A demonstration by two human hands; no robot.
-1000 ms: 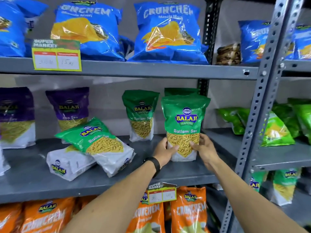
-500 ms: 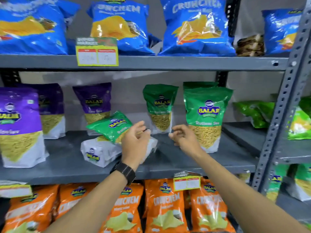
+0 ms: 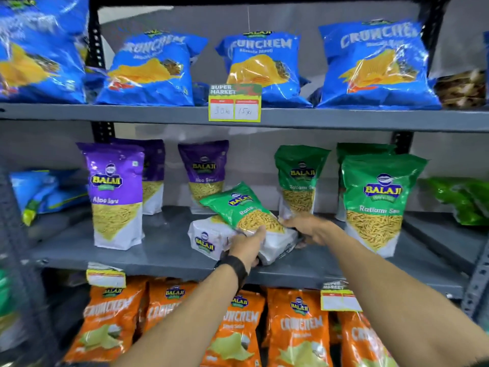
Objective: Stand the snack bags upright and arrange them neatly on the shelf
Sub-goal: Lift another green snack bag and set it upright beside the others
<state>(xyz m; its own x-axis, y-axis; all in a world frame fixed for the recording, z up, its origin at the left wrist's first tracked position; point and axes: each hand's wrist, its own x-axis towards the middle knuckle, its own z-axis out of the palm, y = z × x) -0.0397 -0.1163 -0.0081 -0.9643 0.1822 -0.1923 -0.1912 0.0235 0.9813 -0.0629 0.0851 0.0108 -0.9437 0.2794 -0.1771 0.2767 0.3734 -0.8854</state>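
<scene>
A green Ratlami Sev bag [image 3: 243,210] lies tilted on the grey middle shelf [image 3: 164,250], resting on another fallen bag [image 3: 209,238] that shows its white underside. My left hand [image 3: 248,246] grips the tilted green bag's lower edge from the front. My right hand [image 3: 311,229] holds its right bottom end. To the right an upright green bag [image 3: 378,205] stands near the shelf's front, with one more behind it. Another upright green bag [image 3: 300,180] stands at the back. Purple Aloo Sev bags [image 3: 115,194] stand upright on the left.
Blue Crunchem bags [image 3: 148,70] fill the top shelf, with a price tag [image 3: 234,103] on its edge. Orange Crunchem bags [image 3: 299,329] line the shelf below. A grey upright post [image 3: 476,284] rises at the right. Loose green bags [image 3: 460,200] lie beyond it.
Both hands left the upright green bag on the right, moved left and took hold of the tilted green bag. The view has shifted left.
</scene>
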